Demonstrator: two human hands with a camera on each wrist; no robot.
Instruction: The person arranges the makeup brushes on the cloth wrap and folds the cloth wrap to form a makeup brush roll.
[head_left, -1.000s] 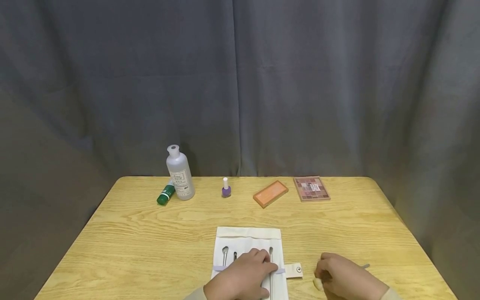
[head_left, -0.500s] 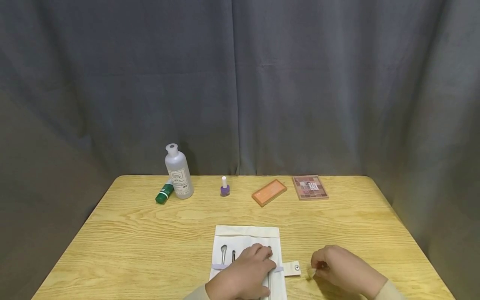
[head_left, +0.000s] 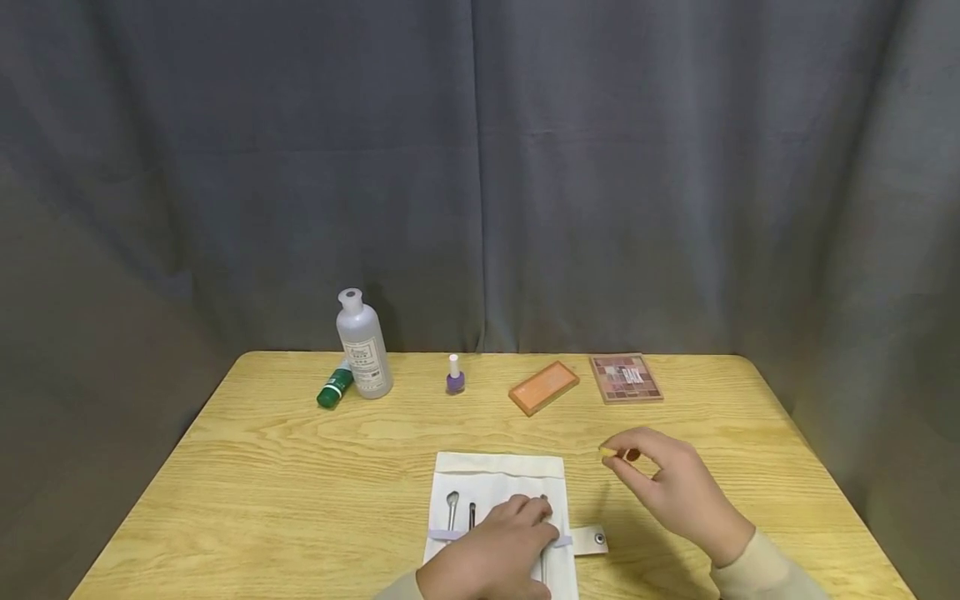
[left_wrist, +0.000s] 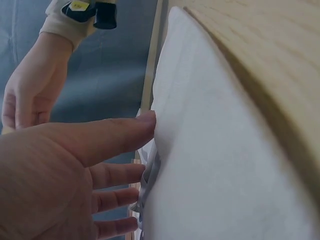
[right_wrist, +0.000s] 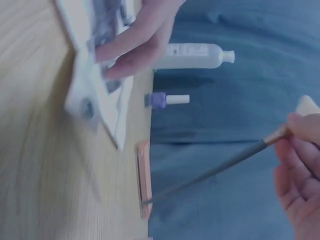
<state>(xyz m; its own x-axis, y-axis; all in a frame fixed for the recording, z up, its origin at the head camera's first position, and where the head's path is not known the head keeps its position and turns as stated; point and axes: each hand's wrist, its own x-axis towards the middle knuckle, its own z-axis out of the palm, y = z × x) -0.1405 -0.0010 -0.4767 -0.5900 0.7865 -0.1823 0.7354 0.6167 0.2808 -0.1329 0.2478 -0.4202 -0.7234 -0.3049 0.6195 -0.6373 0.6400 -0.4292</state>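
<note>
My left hand rests on a white cloth brush roll, fingers spread over its pockets and purple elastic band; the left wrist view shows the fingers fairly straight, touching the cloth. Several tools sit in the roll, among them a silver-headed one and a dark-tipped one. Over the table right of the roll, my right hand pinches a makeup brush between thumb and fingers near its pale bristles. The brush has a slim grey handle and a copper-coloured ferrule; its handle points away from the fingers.
Along the back stand a clear bottle and a purple nail polish. A green tube lies beside the bottle. An orange palette and an eyeshadow palette lie back right. The roll's snap strap sticks out rightward.
My right hand has picked the makeup brush up off the table, rising and moving away from me and slightly left. My left hand stays on the brush roll.
</note>
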